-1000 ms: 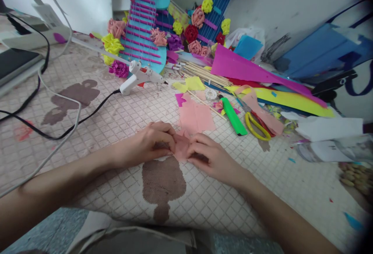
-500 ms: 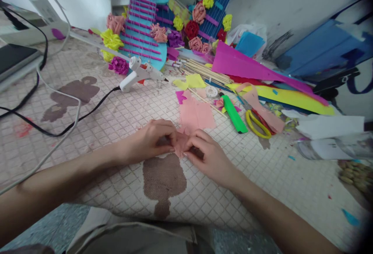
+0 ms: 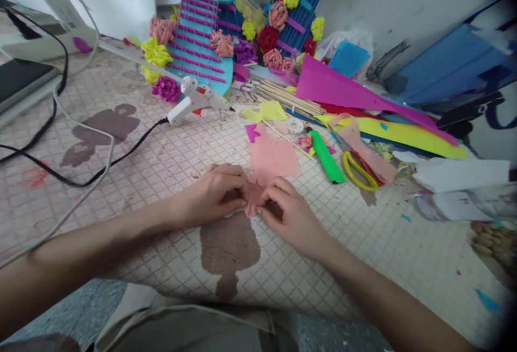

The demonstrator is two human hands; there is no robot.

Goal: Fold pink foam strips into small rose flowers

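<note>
Between my two hands is a small piece of pink crepe paper (image 3: pixel 252 201), creased and gathered. My left hand (image 3: pixel 220 193) pinches its left side with thumb and fingers. On the right side, my right hand (image 3: pixel 286 212) pinches it in the same way, its fingertips a short gap from the left ones. Just beyond my hands lie flat pink paper squares (image 3: pixel 278 155). A green utility knife (image 3: pixel 325 157) and yellow-handled scissors (image 3: pixel 358 173) lie to the right of them. My fingers hide part of the held paper.
A white glue gun (image 3: pixel 196 101) lies at the back left, its black cord (image 3: pixel 137 144) crossing the table. Wooden sticks (image 3: pixel 286 96) and coloured paper sheets (image 3: pixel 347 90) are piled at the back. Blue guitar-shaped crafts (image 3: pixel 202 34) with paper flowers lean on the wall.
Both hands keep their pinch on the pink crepe paper, with only a slight shift of the fingers. The whole view has moved a little.
</note>
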